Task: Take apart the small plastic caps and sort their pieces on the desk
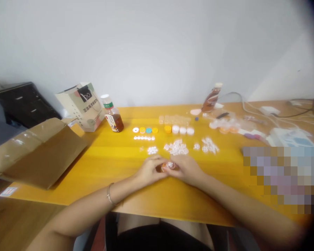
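My left hand point(149, 170) and my right hand point(187, 168) meet near the table's front, their fingers closed around a small round orange-and-clear piece point(170, 165). A white patterned part shows on top of it; blur hides its exact kind. Just beyond my hands lie a pile of small white pieces point(178, 147), a smaller cluster of white pieces point(152, 150) and another white group point(209, 145). Behind them runs a line of tiny white parts point(144, 138). Farther back stand coloured round caps point(148, 130) and a row of white caps point(182, 130), with an orange cap point(167, 129) at its left end.
Clear small containers point(174, 120) stand behind the caps. At left are an open cardboard box point(42, 157), a paper bag point(81, 108) and a drink bottle point(112, 115). Another bottle point(211, 98) leans at back right, near cables point(290, 115) and plastic packets point(225, 123).
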Motion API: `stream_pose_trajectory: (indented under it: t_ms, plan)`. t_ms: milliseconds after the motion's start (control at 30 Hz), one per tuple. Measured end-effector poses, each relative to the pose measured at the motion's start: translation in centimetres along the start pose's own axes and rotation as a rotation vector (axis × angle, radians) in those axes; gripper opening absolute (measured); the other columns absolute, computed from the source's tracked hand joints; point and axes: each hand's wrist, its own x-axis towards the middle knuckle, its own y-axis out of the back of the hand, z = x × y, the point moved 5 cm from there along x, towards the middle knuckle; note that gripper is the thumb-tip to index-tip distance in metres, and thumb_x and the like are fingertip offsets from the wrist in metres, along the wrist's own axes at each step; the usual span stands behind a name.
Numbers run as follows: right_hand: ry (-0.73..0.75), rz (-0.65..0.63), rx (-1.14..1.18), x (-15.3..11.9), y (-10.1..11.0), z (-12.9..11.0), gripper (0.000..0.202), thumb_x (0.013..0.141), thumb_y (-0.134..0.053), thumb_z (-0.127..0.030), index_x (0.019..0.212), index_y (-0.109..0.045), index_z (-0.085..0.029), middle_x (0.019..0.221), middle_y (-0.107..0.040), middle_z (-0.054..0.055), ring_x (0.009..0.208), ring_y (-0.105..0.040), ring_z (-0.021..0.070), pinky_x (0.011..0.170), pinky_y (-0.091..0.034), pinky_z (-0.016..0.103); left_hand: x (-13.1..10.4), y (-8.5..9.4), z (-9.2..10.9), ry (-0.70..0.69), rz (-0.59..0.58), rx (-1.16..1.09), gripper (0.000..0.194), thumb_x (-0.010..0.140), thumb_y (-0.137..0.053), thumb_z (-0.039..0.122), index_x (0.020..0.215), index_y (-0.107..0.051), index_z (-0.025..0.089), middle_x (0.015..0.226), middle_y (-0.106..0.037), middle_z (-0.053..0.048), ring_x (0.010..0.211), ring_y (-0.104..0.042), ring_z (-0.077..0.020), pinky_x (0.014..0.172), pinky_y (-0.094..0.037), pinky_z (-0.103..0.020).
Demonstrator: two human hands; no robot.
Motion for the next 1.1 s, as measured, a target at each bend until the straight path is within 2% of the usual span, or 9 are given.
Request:
stream_pose_trajectory:
  t_ms: [133, 233, 333, 467, 633, 733, 800, 967, 1100]
  plan:
    - [0.133, -0.048, 0.081, 0.1, 1.0, -0.9, 0.011, 0.077, -0.052, -0.029, 0.074, -0.045, -0.021, 0.069, -0.054, 0.001, 0.06, -0.049, 0.0145, 0.055, -0.036, 0.025, 0.0, -0.2, -0.3, 0.002, -0.025, -0.077, 0.026, 0.075, -0.062, 0.027, 0.1, -0.064, 0.019, 0.089, -0.062, -0.004, 0.079, -0.057, -0.0153, 0.072, -0.045, -0.026]
    - [0.043, -0.041, 0.105, -0.1, 1.4, -0.6, 0.019, 0.075, -0.057, -0.032, 0.086, -0.046, -0.021, 0.068, -0.055, 0.0, 0.06, -0.051, 0.0156, 0.055, -0.037, 0.026, -0.1, -0.7, -0.5, 0.045, -0.062, -0.091, 0.028, 0.072, -0.065, 0.028, 0.099, -0.064, 0.018, 0.087, -0.062, -0.003, 0.072, -0.055, -0.0133, 0.064, -0.045, -0.024]
    - [0.003, -0.036, 0.098, -0.3, 1.5, -0.8, 0.012, 0.08, -0.052, -0.033, 0.079, -0.046, -0.022, 0.06, -0.053, -0.001, 0.057, -0.051, 0.0155, 0.054, -0.036, 0.026, -0.1, -0.7, -0.4, 0.067, -0.049, -0.084, 0.03, 0.07, -0.068, 0.034, 0.094, -0.064, 0.016, 0.082, -0.061, -0.003, 0.068, -0.054, -0.0125, 0.061, -0.044, -0.023]
    - [0.109, -0.016, 0.09, -0.6, 1.6, -1.9, 0.01, 0.08, -0.049, -0.027, 0.088, -0.048, -0.022, 0.076, -0.059, 0.004, 0.066, -0.054, 0.0172, 0.057, -0.039, 0.027, -0.2, -0.6, 0.1, 0.036, -0.062, -0.09, 0.025, 0.073, -0.065, 0.029, 0.095, -0.064, 0.016, 0.084, -0.061, -0.004, 0.072, -0.055, -0.0132, 0.063, -0.044, -0.023]
    - [-0.079, -0.131, 0.051, -0.7, 1.1, -0.9, 0.015, 0.081, -0.05, -0.036, 0.082, -0.049, -0.021, 0.062, -0.056, 0.0, 0.056, -0.053, 0.0166, 0.051, -0.036, 0.026, -0.2, -0.7, -0.1, 0.062, -0.058, -0.096, 0.029, 0.071, -0.067, 0.033, 0.094, -0.065, 0.016, 0.084, -0.06, -0.004, 0.07, -0.054, -0.0128, 0.062, -0.043, -0.023]
    - [0.018, -0.179, 0.207, -0.6, 1.5, -1.7, 0.005, 0.081, -0.047, -0.024, 0.085, -0.048, -0.022, 0.076, -0.059, 0.002, 0.065, -0.054, 0.015, 0.058, -0.04, 0.025, -0.2, -0.9, -0.1, 0.051, -0.077, -0.102, 0.028, 0.073, -0.065, 0.034, 0.095, -0.065, 0.016, 0.085, -0.061, -0.004, 0.072, -0.055, -0.0133, 0.061, -0.043, -0.022]
    - [0.041, -0.173, 0.229, -0.5, 1.9, -2.0, 0.013, 0.078, -0.05, -0.025, 0.091, -0.047, -0.021, 0.083, -0.058, 0.004, 0.07, -0.054, 0.0155, 0.061, -0.041, 0.026, -0.3, -1.0, 0.0, 0.037, -0.088, -0.104, 0.029, 0.074, -0.065, 0.033, 0.097, -0.064, 0.016, 0.087, -0.061, -0.004, 0.072, -0.055, -0.0131, 0.062, -0.043, -0.022]
    - [-0.171, -0.242, 0.144, -0.7, 1.5, -1.0, 0.019, 0.083, -0.046, -0.038, 0.081, -0.045, -0.02, 0.06, -0.052, -0.001, 0.055, -0.049, 0.0145, 0.053, -0.035, 0.025, -0.6, -0.8, -0.2, 0.078, -0.061, -0.066, 0.032, 0.069, -0.068, 0.039, 0.09, -0.064, 0.015, 0.079, -0.059, -0.003, 0.066, -0.052, -0.0113, 0.059, -0.041, -0.021]
    - [-0.014, -0.213, 0.21, -0.8, 1.7, -1.4, 0.011, 0.081, -0.048, -0.028, 0.088, -0.045, -0.02, 0.078, -0.056, 0.002, 0.067, -0.052, 0.0149, 0.06, -0.039, 0.025, -0.6, -0.6, -0.2, 0.058, -0.057, -0.077, 0.03, 0.073, -0.065, 0.036, 0.096, -0.064, 0.017, 0.081, -0.058, -0.003, 0.068, -0.052, -0.0114, 0.061, -0.041, -0.022]
